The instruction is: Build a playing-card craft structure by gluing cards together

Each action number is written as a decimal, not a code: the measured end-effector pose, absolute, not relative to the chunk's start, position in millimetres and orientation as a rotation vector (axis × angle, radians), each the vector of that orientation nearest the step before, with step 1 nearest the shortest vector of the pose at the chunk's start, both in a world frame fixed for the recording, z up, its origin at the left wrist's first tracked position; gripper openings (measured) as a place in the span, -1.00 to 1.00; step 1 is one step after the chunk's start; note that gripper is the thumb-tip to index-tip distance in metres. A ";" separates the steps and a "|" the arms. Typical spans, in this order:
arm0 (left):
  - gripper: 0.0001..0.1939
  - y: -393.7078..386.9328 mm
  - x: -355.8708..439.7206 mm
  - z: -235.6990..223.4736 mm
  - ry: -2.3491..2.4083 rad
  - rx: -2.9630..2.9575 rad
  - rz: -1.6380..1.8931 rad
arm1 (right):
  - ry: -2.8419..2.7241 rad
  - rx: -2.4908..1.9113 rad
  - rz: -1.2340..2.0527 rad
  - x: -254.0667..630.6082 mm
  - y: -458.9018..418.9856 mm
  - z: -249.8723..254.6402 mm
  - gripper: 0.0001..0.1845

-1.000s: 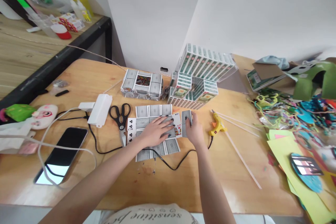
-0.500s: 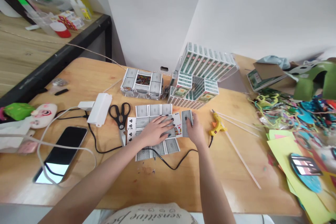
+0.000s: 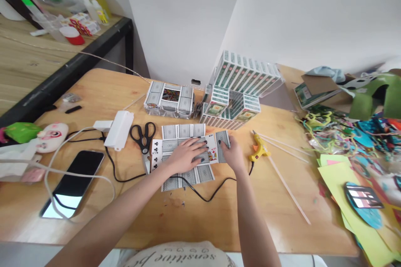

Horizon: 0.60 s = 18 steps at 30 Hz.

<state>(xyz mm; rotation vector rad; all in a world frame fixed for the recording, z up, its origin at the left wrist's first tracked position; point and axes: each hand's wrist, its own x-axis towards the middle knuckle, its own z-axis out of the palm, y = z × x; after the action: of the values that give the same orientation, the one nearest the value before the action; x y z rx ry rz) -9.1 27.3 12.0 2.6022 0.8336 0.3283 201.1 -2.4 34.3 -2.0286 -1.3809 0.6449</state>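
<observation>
My left hand [image 3: 187, 156] lies flat with spread fingers on a sheet of joined playing cards [image 3: 169, 146], most of them showing grey patterned backs. A five of clubs [image 3: 156, 153] forms the sheet's left side, and a face card [image 3: 213, 154] shows at its right. Between thumb and fingers, my right hand [image 3: 233, 153] grips a separate playing card [image 3: 222, 144], back up, close against the sheet's right edge. Whether that card touches the sheet I cannot tell. To the right of this hand lies a yellow glue gun [image 3: 260, 149].
Black scissors [image 3: 143, 138] lie left of the cards; a black cable [image 3: 206, 200] crosses in front. Behind stand a box built of cards [image 3: 169, 99] and stacked card packs [image 3: 232, 106]. Glue sticks [image 3: 290, 190] lie right, a phone [image 3: 73, 183] left, and craft scraps [image 3: 332, 137] far right.
My right thumb has shifted slightly up and left on the held card, which has tilted a little. My left hand stays in place on the sheet.
</observation>
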 end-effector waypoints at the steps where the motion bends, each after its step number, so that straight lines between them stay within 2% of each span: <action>1: -0.56 27.1 -8.0 12.8 0.838 2.600 0.331 | -1.378 -2.029 0.662 201.2 -1.4 34.4 -0.74; 18: -0.57 21.5 -3.4 17.7 0.871 2.681 0.323 | -1.430 -2.043 0.715 204.9 4.1 36.6 -0.75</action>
<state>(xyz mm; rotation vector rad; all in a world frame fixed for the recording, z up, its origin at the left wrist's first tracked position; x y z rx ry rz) -3.4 21.5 17.7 2.6808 0.8705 0.3227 204.9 4.1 36.6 -2.0431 -1.4298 0.7155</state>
